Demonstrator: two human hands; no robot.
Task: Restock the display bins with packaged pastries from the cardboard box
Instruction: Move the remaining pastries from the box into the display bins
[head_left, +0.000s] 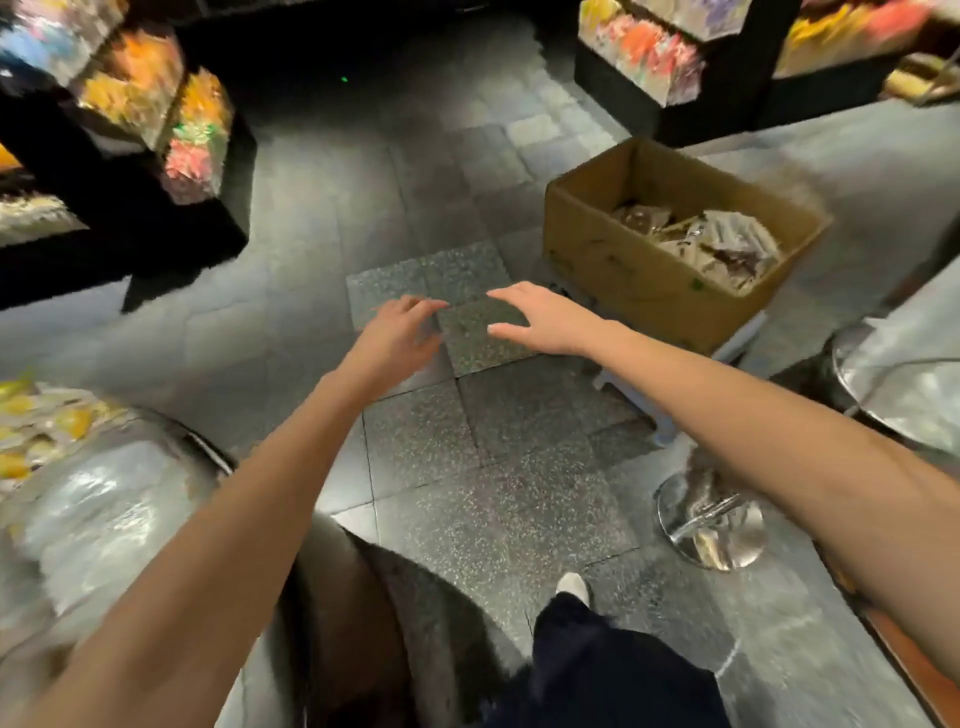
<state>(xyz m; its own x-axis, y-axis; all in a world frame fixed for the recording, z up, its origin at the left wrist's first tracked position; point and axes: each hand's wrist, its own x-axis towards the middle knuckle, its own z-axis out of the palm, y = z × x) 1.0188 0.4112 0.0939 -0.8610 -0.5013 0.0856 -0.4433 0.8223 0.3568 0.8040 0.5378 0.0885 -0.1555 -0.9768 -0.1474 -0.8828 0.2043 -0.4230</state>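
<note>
- A round display bin (104, 499) is sitting at the far left, close by the person's side, with yellow-printed packets (31, 426) showing at its top. It looks placed for shoppers to reach into from above.
- Tiered shelves (156, 109) of bright packets are standing further back on the left, too blurred to read.
- The left hand (400, 332) is hovering over the speckled floor (467, 519), fingers loosely curved and apart, holding nothing.
- The right hand (545, 317) is hovering just beside it, palm down, fingers straight and spread, also empty. It is nearer the box, and I judge both arms are stretched forward in readiness for taking stock from it.
- The cardboard box (623, 260) is sitting right of the hands, its flaps open so the contents can be lifted straight out.
- The packaged pastries (717, 244) are lying in a loose heap inside the box, in clear and brownish wrappers. None is in either hand or visibly on its way to a bin.
- A pale low stool (737, 343) is propping the box off the floor, probably to spare the person bending so far.
- A chrome pedestal base (711, 525) is standing below and right of the box.
- More display bins (649, 57) with coloured packets are lining the upper right.
- A metal-rimmed round bin (893, 395) is showing at the right edge. I cannot tell what is inside it.
</note>
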